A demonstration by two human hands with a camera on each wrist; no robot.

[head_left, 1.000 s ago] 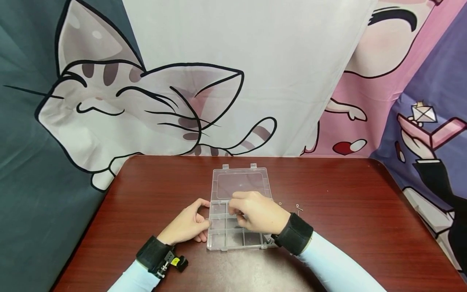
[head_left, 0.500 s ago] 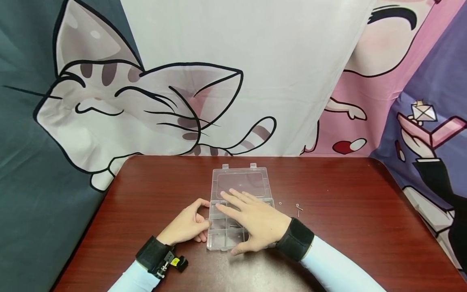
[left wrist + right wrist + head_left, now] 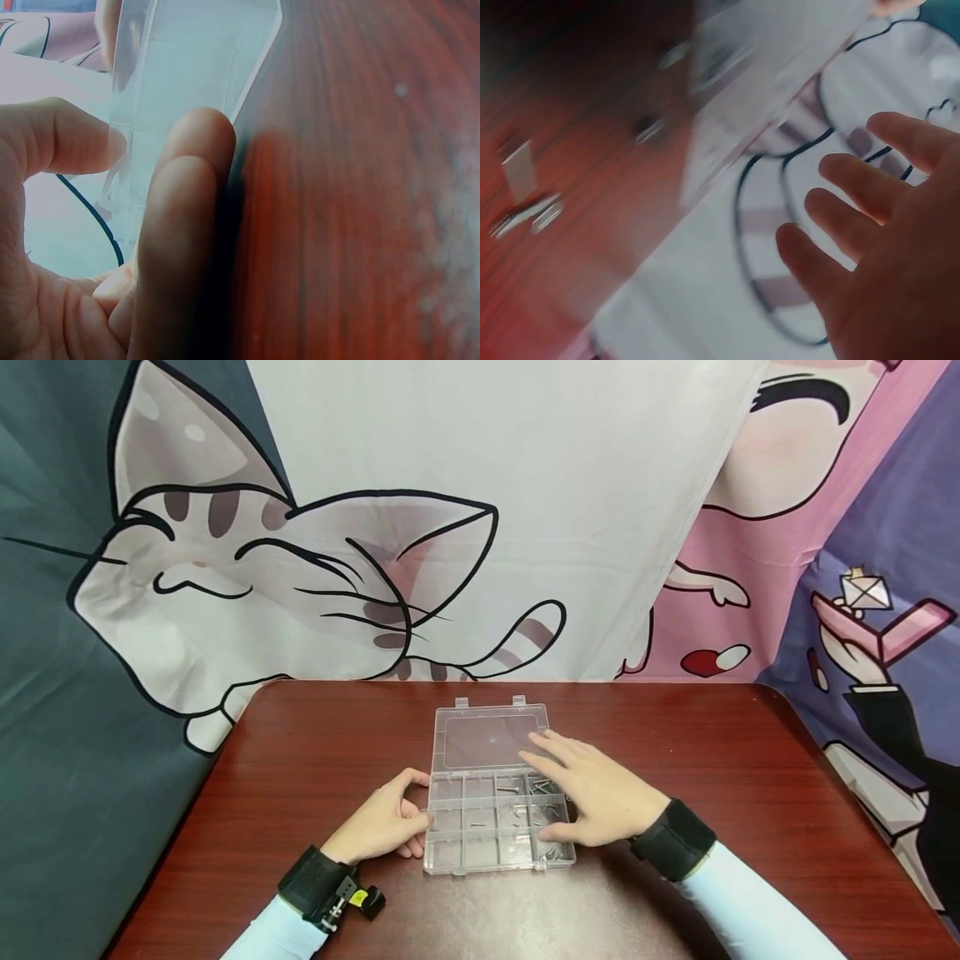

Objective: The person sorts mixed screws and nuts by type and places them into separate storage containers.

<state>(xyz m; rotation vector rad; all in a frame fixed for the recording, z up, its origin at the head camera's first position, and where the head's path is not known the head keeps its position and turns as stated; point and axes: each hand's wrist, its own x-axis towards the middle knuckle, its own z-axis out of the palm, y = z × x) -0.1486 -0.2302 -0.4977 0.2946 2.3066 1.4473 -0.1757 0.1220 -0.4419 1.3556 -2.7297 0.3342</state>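
A clear plastic compartment box (image 3: 444,853) lies on the table with its lid (image 3: 491,739) folded back. Small metal screws (image 3: 540,787) sit in its middle and right compartments. My left hand (image 3: 378,822) holds the left edge of the box; in the left wrist view its fingertips touch the clear side wall (image 3: 199,64). Over the right edge hovers my right hand (image 3: 600,789), fingers spread and straight, with nothing in it. Loose metal pieces (image 3: 529,187) on the table show blurred in the right wrist view; the right hand hides them from the head view.
The reddish-brown wooden table (image 3: 337,727) extends around the box on all sides. Behind it hangs a printed cloth (image 3: 600,527) with cartoon figures. Each wrist wears a black band (image 3: 675,839).
My right hand has come off the compartments, its fingers have spread, and it has moved right to the box's right edge. My left hand stays put.
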